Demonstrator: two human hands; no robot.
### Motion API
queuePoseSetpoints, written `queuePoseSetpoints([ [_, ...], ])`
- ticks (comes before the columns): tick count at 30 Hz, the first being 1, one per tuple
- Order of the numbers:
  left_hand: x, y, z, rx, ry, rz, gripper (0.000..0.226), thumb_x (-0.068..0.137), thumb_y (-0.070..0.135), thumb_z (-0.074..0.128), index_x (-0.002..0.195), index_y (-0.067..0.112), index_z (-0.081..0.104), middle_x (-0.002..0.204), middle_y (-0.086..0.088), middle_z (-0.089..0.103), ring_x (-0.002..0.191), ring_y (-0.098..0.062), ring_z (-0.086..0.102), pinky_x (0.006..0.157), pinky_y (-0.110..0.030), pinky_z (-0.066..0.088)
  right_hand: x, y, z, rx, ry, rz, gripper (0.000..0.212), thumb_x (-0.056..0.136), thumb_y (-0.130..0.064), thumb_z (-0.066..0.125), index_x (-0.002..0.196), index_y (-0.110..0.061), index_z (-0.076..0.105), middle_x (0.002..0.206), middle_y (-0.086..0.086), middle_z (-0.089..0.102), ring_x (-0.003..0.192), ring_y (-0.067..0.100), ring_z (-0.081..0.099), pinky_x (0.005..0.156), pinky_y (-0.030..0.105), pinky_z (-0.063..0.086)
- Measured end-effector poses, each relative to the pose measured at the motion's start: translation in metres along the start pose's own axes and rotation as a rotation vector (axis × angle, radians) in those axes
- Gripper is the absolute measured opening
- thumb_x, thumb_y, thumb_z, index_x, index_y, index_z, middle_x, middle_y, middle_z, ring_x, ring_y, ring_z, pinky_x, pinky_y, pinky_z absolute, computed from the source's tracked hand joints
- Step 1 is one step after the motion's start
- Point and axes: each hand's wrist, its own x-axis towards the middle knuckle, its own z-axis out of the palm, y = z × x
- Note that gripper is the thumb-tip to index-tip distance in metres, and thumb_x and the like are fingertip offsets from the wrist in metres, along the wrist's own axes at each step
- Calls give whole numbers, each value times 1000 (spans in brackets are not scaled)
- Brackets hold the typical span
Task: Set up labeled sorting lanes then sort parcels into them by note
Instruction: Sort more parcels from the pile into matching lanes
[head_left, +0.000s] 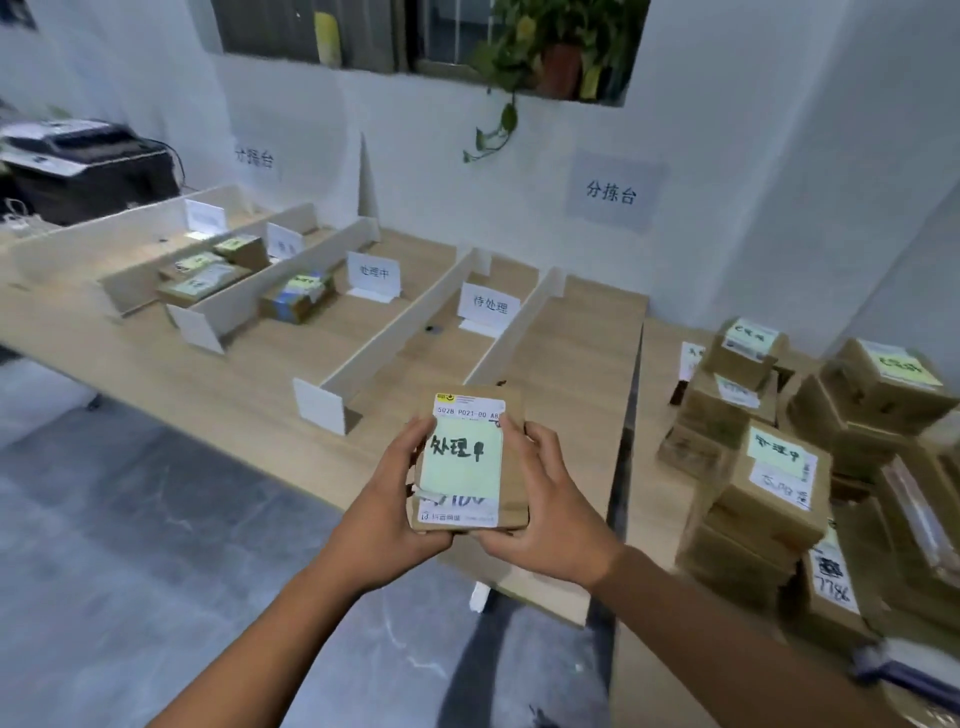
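Observation:
I hold a small brown parcel (511, 415) in front of me, above the near edge of the wooden table (582, 374). My left hand (395, 493) grips its left side and my right hand (545, 499) grips its right side. A green note (462, 460) with black handwriting is stuck on top of it. White dividers (395, 327) split the table into lanes. Folded label cards stand in the lanes, one (374, 274) in the middle lane and one (489, 306) in the lane to its right. Several noted parcels (208, 275) lie in the far left lanes, and another parcel (298, 299) lies beside them.
A pile of brown parcels (779, 457) with green notes is stacked on the table to my right. A printer (83, 161) sits at the far left. Paper signs (613, 192) hang on the white wall, and a potted plant (540, 47) stands in the window. The floor is grey.

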Motion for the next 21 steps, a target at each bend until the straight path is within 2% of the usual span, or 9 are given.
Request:
queuePoseSetpoints([
  [2,6,-19,-42,-1,23,-19,114,69,26,88,156,46,17,157,21,36,139,-3,44,99,-21,49,39,-17,29,-6,-11,-17,118,67,-56,75,158,-49,0,152,-17,12,140,4,34,111,33,43],
  [6,20,-63,-136,28,64,-56,114,69,25,86,155,48,16,153,21,41,135,-2,47,98,-18,48,126,-54,90,-26,-22,-45,118,64,-62,74,154,-57,-2,151,-23,13,138,9,40,104,48,49],
  [10,37,-107,-226,71,74,-73,115,70,18,85,155,48,14,155,27,35,138,2,43,98,-9,43,207,-90,148,26,-51,-76,119,64,-61,77,153,-59,-2,149,-18,17,139,12,40,108,45,47],
  [12,50,-127,-262,102,71,-79,116,69,17,84,154,52,13,157,28,30,140,4,39,99,-7,41,239,-104,173,51,-29,-81,118,64,-58,79,155,-56,3,148,-16,20,138,11,41,104,44,50],
  [15,74,-160,-302,163,45,-93,118,68,21,83,156,49,10,160,23,28,143,3,35,109,-19,41,283,-111,204,60,12,-80,114,63,-53,78,158,-39,16,145,-8,28,130,14,48,96,44,54],
  [17,94,-187,-320,177,28,-104,119,68,25,85,157,48,9,161,21,28,144,3,34,110,-23,41,315,-104,222,48,-9,-75,115,63,-53,78,157,-37,12,145,-7,25,131,14,46,101,43,51],
  [19,118,-218,-332,171,11,-118,119,68,28,85,156,49,8,161,21,28,144,3,34,109,-19,40,347,-88,240,53,-27,-86,116,66,-53,79,158,-37,9,145,-10,20,134,10,40,104,38,49],
  [21,146,-250,-342,166,-16,-135,121,68,30,88,157,47,7,163,20,26,145,3,33,110,-15,37,379,-68,259,72,-34,-64,118,68,-55,79,160,-37,7,144,-16,16,134,4,36,104,26,48],
])
